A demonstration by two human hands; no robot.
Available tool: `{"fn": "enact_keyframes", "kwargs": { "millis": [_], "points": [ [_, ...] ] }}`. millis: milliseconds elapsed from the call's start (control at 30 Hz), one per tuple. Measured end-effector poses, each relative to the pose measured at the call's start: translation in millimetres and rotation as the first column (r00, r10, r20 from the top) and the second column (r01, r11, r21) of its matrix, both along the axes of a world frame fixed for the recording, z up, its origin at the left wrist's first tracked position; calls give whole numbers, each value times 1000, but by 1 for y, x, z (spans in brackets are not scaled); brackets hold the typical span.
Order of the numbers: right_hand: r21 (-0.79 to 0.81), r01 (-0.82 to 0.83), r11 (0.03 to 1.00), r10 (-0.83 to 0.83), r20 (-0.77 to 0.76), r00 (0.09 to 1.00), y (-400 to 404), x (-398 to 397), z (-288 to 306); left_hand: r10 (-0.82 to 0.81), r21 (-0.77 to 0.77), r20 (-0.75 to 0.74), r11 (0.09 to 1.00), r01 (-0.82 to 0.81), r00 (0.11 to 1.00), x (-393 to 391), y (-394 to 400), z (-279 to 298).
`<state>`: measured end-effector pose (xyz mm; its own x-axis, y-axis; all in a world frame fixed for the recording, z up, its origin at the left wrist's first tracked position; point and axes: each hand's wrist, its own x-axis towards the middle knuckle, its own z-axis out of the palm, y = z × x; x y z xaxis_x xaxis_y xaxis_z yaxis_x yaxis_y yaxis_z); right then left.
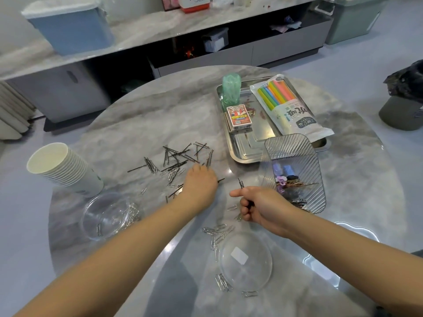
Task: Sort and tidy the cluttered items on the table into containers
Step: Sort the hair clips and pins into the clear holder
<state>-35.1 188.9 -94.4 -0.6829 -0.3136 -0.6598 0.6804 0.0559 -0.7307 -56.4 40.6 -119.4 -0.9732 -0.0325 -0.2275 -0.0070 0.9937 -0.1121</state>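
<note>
- Bobby pins (pixel 180 161) are lying in a loose scatter towards the middle of the tabletop (pixel 142 124), mixed with paper clips (pixel 218 232), their long axes pointing every way, many running across from the left edge towards the right edge.
- The left hand (pixel 200 181) is reaching palm down over the near side of that scatter, fingers curled onto the pins; whether it is pinching one I cannot tell, since the fingertips are hidden under the hand.
- The right hand (pixel 256 205) is sitting nearer the person and further right, fingers closed round a small bunch of dark pins, thumb sticking out to the left, the bunch poking up and away from the fist.
- The ribbed clear bin (pixel 295 172) is standing just to the right of that hand, towards the right edge of the tabletop, with more pins and some hair clips already lying inside.
- So the relation that matters: the loose pins are lying ahead and left, under the left hand, while the bin is just beside the right hand; I would judge the right to be the one placed to drop its bunch in.
- A clear round dish (pixel 105 216) with a few clips is sitting by the left edge beside a stack of paper cups (pixel 61 168); a clear lid (pixel 246 259) is lying at the near edge.
- A steel tray (pixel 248 148) is resting at the far right.
</note>
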Motion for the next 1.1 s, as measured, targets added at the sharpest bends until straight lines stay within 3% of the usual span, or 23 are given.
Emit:
{"fn": "enact_keyframes", "kwargs": {
  "millis": [100, 167, 267, 367, 500, 733, 833, 933, 1100],
  "points": [
    [35, -8, 999, 10, -50, 999, -1, 4, -3, 133, 396, 76, 906, -152, 988, 16, 0, 20],
    [4, 22, 1000, -21, -46, 999, 0, 4, -5, 206, 643, 223, 703, -303, 953, 22, 3, 31],
    [-124, 87, 988, -83, 36, 996, 0, 2, -5, 238, 774, 370, 456, -440, 898, 32, 12, 36],
    [-245, 136, 960, -113, 108, 988, -2, 1, -4, 304, 822, 328, 374, -429, 894, 36, 17, 28],
    [-298, 166, 940, -118, 175, 978, 0, -1, -2, 362, 841, 230, 393, -372, 903, 30, 16, 20],
    [-234, 211, 949, -153, 245, 957, -1, -3, -3, 518, 701, -14, 615, -361, 855, -7, -16, 5],
    [-239, 195, 951, -135, 248, 959, 0, -3, -3, 496, 613, -81, 709, -349, 865, -28, -24, -3],
    [-233, 177, 956, -116, 252, 961, 1, -4, -4, 460, 500, -66, 783, -369, 885, -48, -23, -2],
    [-236, 168, 957, -106, 256, 961, 0, -4, -2, 438, 362, 46, 830, -424, 898, -65, -12, 10]
  ]
}}
